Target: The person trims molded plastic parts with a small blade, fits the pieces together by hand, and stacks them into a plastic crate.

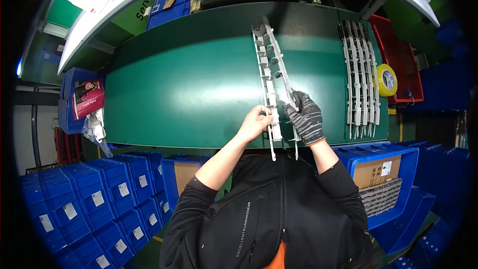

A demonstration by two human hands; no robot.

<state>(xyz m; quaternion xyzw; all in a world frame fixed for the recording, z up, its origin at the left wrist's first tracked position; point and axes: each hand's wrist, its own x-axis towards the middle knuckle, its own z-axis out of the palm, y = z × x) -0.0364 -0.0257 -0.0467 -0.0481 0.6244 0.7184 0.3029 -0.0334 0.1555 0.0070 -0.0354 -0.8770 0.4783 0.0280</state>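
Note:
Two long, narrow grey-white slotted strips with dark rounded tabs lie nearly side by side over the green table [179, 84], their near ends passing its front edge. My bare left hand [255, 124] pinches the left strip [262, 60] near its lower end. In a grey-striped knit glove, my right hand [307, 118] closes around the right strip [283, 69]. The strips come close together at the far end and spread apart toward me. Parts of both are covered by my fingers.
Several similar strips [359, 74] lie in a row at the table's right, beside a yellow tape roll [387, 80] and a red tray [417, 82]. A blue crate [409, 169] near my right elbow holds cardboard and grey strips. Blue boxes [82, 189] stand stacked at left.

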